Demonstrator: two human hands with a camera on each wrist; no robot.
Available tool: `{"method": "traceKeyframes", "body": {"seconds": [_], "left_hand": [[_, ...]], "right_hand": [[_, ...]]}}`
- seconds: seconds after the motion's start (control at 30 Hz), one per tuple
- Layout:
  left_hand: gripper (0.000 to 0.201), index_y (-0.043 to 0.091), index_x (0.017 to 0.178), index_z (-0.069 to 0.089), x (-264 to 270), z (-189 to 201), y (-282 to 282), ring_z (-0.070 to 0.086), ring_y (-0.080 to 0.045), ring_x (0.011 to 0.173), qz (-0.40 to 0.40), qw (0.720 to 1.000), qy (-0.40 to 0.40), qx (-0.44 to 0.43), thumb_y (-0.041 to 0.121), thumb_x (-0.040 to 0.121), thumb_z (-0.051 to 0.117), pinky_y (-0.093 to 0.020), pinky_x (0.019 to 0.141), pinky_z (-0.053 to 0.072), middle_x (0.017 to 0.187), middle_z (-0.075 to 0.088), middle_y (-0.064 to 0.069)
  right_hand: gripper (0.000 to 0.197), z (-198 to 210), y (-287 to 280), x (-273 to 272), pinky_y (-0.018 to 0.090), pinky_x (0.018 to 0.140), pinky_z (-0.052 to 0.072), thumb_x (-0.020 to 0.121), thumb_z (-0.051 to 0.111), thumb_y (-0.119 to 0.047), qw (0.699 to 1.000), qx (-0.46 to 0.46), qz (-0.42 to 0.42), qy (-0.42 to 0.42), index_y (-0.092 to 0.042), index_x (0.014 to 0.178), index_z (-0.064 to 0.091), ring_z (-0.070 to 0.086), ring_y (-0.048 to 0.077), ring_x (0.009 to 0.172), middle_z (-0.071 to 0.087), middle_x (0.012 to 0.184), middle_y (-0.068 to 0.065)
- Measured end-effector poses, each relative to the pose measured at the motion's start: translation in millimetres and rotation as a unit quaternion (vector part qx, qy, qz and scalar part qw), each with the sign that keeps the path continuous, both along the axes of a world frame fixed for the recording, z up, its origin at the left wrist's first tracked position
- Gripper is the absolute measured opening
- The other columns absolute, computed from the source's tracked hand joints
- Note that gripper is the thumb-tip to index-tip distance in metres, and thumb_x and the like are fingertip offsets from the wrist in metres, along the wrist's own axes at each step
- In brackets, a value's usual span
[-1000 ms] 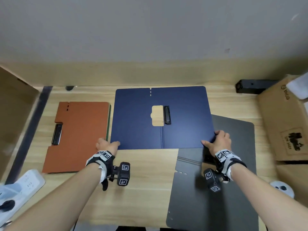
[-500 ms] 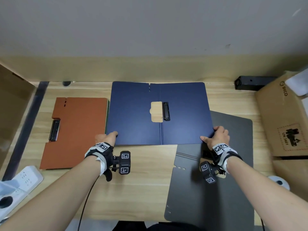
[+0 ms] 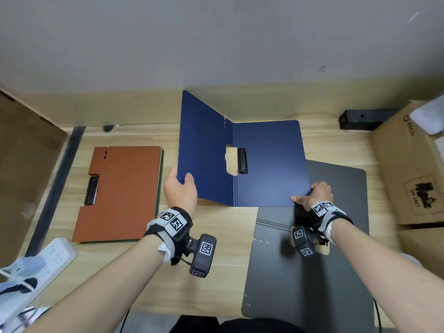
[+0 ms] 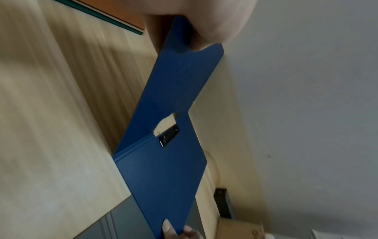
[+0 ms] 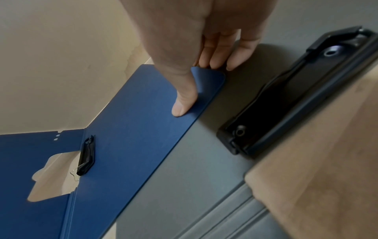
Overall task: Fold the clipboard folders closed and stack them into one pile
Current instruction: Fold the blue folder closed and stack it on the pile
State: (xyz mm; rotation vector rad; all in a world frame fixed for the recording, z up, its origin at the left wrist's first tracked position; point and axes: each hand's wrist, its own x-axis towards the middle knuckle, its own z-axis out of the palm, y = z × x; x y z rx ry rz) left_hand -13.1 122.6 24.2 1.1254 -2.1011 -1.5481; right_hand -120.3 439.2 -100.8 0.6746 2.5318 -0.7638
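Soft, even indoor light fills all three views, with no hard glare. In the head view the wooden desk (image 3: 228, 272) is evenly bright, and the shadows on it are faint: a thin dark band just under the raised flap of the blue folder (image 3: 269, 164) and a soft smudge beside the right hand (image 3: 317, 195). Straight lines bow toward the frame edges, and the power strip (image 3: 43, 260) at the desk's near left corner is smeared. The left wrist view is blurred along the desk grain, with the left hand (image 4: 196, 19) a soft out-of-focus mass. The right wrist view is sharper near the thumb, softer at the edges.
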Motion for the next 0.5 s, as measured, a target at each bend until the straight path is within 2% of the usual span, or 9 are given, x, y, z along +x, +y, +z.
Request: {"method": "traceKeyframes", "body": {"seconds": [0.07, 0.13, 0.2, 0.3, 0.37, 0.4, 0.5], "left_hand": [[0.035, 0.017, 0.125, 0.061, 2, -3, 6, 0.062, -0.007, 0.111, -0.026, 1.0, -0.004, -0.002, 0.007, 0.094, 0.051, -0.03, 0.098, 0.051, 0.119, 0.067, 0.008], [0.045, 0.02, 0.136, 0.055, 5, 0, 17, 0.06, -0.011, 0.119, -0.058, 0.998, 0.001, 0.002, 0.009, 0.093, 0.05, -0.037, 0.103, 0.049, 0.132, 0.062, 0.005], [0.047, 0.021, 0.138, 0.054, 8, 6, 31, 0.062, -0.005, 0.114, -0.088, 0.996, 0.018, -0.014, 0.01, 0.092, 0.05, -0.035, 0.102, 0.05, 0.134, 0.062, 0.007], [0.049, 0.019, 0.138, 0.055, 14, 21, 52, 0.064, 0.004, 0.089, -0.131, 0.989, 0.039, -0.047, 0.005, 0.092, 0.051, -0.025, 0.094, 0.052, 0.123, 0.067, 0.011], [0.05, 0.02, 0.138, 0.055, 17, 30, 61, 0.064, -0.005, 0.075, -0.148, 0.986, 0.042, -0.062, 0.002, 0.091, 0.051, -0.026, 0.081, 0.055, 0.112, 0.067, 0.019], [0.051, 0.021, 0.138, 0.056, 19, 32, 63, 0.062, -0.01, 0.07, -0.155, 0.985, 0.037, -0.073, 0.002, 0.091, 0.051, -0.026, 0.076, 0.055, 0.11, 0.066, 0.022], [0.054, 0.026, 0.136, 0.057, 28, 34, 62, 0.053, -0.005, 0.069, -0.18, 0.979, 0.026, -0.088, 0.003, 0.088, 0.051, -0.028, 0.078, 0.056, 0.109, 0.064, 0.028]], "right_hand": [[0.067, -10, 6, -2, 0.037, 0.085, 0.052, 0.04, 0.092, -0.048, 1.0, 0.0, 0.003, -0.007, -0.011, 0.087, 0.062, 0.059, 0.032, 0.099, 0.06, 0.102, 0.007], [0.058, -1, 6, 0, 0.034, 0.077, 0.053, 0.043, 0.093, -0.044, 1.0, -0.005, 0.011, -0.007, -0.01, 0.081, 0.064, 0.062, 0.03, 0.09, 0.064, 0.095, 0.006], [0.047, 14, 4, 3, 0.029, 0.07, 0.048, 0.055, 0.091, -0.036, 0.999, -0.029, 0.023, -0.022, -0.008, 0.082, 0.065, 0.063, 0.026, 0.08, 0.067, 0.089, 0.004], [0.047, 21, 3, 11, 0.026, 0.08, 0.043, 0.065, 0.087, -0.034, 0.997, -0.066, 0.007, -0.049, -0.014, 0.097, 0.057, 0.057, 0.02, 0.087, 0.061, 0.097, -0.002], [0.045, 24, -2, 17, 0.026, 0.082, 0.046, 0.063, 0.087, -0.036, 0.995, -0.092, 0.008, -0.042, -0.015, 0.094, 0.062, 0.061, 0.019, 0.087, 0.066, 0.095, -0.002], [0.041, 27, -8, 22, 0.027, 0.082, 0.047, 0.066, 0.085, -0.032, 0.993, -0.113, 0.014, -0.036, -0.014, 0.093, 0.062, 0.062, 0.02, 0.086, 0.066, 0.092, 0.0], [0.022, 27, -27, 41, 0.033, 0.087, 0.047, 0.081, 0.074, -0.015, 0.982, -0.175, 0.071, -0.026, -0.013, 0.097, 0.059, 0.057, 0.022, 0.083, 0.06, 0.086, 0.005]]}}
